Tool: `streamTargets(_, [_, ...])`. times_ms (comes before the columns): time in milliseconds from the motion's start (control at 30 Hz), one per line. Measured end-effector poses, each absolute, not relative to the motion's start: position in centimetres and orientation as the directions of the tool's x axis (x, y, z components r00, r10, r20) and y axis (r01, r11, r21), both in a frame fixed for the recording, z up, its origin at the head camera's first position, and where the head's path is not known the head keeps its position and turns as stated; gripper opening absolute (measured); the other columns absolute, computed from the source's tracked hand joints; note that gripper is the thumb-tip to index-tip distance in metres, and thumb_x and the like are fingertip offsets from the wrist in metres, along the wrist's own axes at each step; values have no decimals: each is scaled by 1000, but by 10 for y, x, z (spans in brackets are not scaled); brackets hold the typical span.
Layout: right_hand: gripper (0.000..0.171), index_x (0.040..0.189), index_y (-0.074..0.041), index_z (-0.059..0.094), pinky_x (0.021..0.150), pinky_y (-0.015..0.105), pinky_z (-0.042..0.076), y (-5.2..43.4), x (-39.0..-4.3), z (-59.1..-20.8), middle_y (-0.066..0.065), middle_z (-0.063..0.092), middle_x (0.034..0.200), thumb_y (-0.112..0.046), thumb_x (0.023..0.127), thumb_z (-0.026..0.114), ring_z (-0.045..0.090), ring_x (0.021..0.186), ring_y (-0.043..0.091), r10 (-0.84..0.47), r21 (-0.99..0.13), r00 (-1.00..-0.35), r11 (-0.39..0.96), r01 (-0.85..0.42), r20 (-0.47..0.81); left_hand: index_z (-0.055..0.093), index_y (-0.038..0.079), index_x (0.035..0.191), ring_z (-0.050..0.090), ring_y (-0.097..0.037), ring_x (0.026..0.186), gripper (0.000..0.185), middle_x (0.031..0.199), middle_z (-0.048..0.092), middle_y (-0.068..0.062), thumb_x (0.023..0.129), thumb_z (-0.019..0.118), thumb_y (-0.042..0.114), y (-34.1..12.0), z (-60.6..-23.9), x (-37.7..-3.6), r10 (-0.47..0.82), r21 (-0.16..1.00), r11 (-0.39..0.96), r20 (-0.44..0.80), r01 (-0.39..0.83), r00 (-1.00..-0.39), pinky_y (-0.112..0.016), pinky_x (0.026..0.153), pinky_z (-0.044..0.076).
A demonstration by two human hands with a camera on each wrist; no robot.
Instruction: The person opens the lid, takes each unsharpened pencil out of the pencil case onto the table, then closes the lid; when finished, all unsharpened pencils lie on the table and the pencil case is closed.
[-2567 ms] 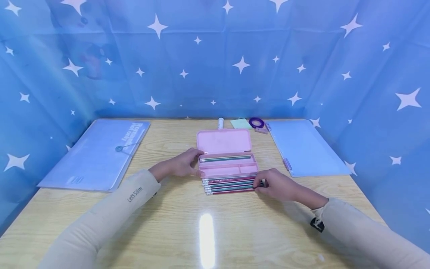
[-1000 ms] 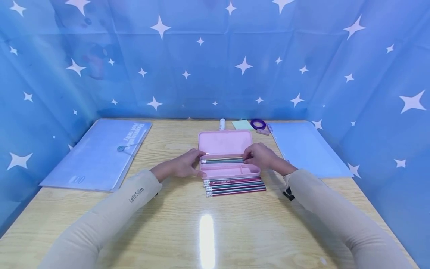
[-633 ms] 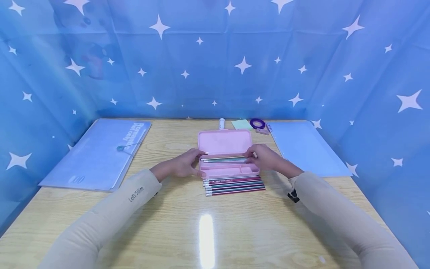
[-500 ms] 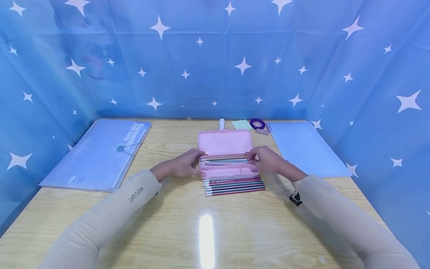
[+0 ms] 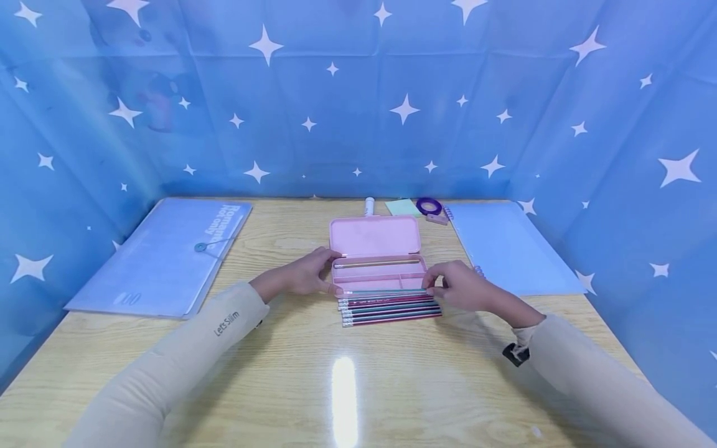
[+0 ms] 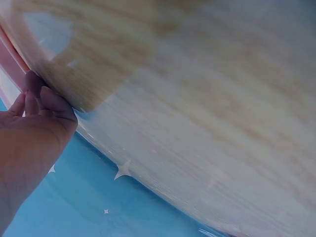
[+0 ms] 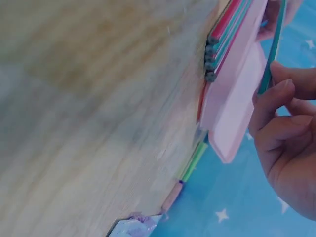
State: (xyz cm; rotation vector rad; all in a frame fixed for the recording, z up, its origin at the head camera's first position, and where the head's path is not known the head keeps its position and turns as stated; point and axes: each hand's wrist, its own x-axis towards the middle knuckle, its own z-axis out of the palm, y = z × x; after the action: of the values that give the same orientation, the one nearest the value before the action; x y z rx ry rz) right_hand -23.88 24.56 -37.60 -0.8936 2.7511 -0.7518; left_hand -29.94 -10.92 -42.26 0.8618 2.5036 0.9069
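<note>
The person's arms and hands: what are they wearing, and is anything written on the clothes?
Both arms are in long, close-fitting beige sleeves that end at the wrists. The left sleeve carries small dark lettering reading "Let'sSlim" on the forearm. A small black tab or strap shows at the cuff of the right sleeve. The left hand and right hand are bare: no gloves, rings or watch visible.

Left hand fingers curled, right hand pinching, both forearms extended forward
</note>
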Motion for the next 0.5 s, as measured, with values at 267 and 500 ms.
streamTargets(267, [12, 95, -9, 71, 62, 25, 46, 252, -215, -383, -1, 69, 91, 2, 91, 66, 47, 63, 6, -664, -501, -746, 660, -560, -40, 31, 3, 151, 31, -28, 141, 93, 150, 33, -16, 83, 78, 44, -110, -420, -299, 644, 668, 611, -109, 425, -757, -42, 115, 28])
streamTargets(500, [10, 97, -8, 71, 69, 27, 49, 250, -209, -390, 1, 69, 94, 0, 92, 67, 57, 78, 8, -682, -460, -731, 656, -598, -21, 31, 3, 151, 35, -26, 136, 93, 148, 35, -16, 82, 79, 44, -108, -422, -299, 641, 664, 616, -111, 423, -760, -40, 113, 30])
